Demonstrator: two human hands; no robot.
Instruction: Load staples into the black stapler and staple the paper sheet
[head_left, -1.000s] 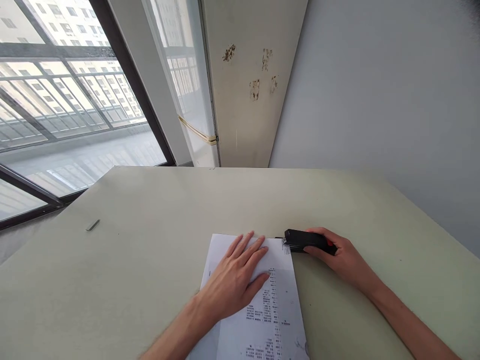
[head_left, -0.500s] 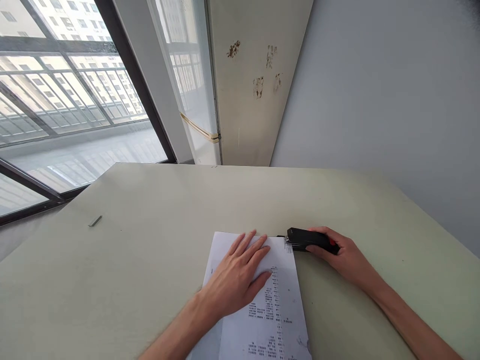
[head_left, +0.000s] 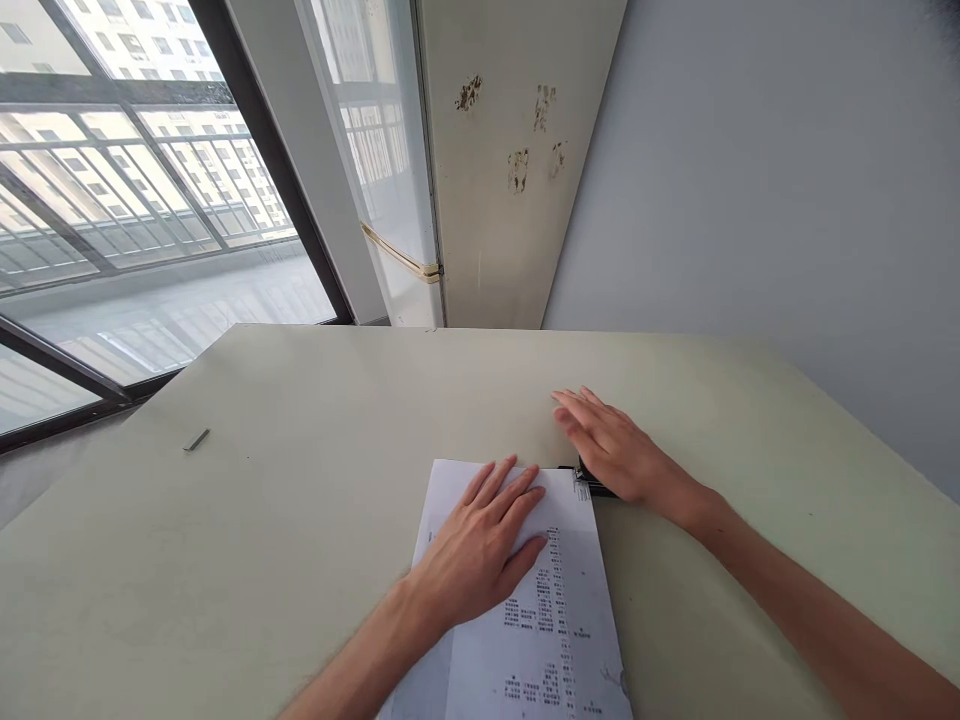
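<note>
A printed sheet of paper (head_left: 536, 655), perhaps a stack, lies on the table below me, its text turned sideways. My left hand (head_left: 480, 545) rests flat on its upper part with the fingers spread. At the paper's top right corner sits a black stapler (head_left: 600, 488), its jaw around the corner. My right hand (head_left: 619, 445) lies over the stapler with its palm, fingers stretched out to the left and not wrapped round it. Most of the stapler is hidden under that hand. Several thin staple-like marks show on the paper beside the jaw.
A short grey strip of staples (head_left: 197, 440) lies on the left of the pale table (head_left: 322, 520). Behind the table stand a cabinet (head_left: 502, 240) with worn brown spots and a grey wall (head_left: 750, 180). A large window (head_left: 150, 180) is at the left.
My right hand has let go of its grip round the stapler and moved up onto its top, with fingers straightened. My left hand stays on the paper.
</note>
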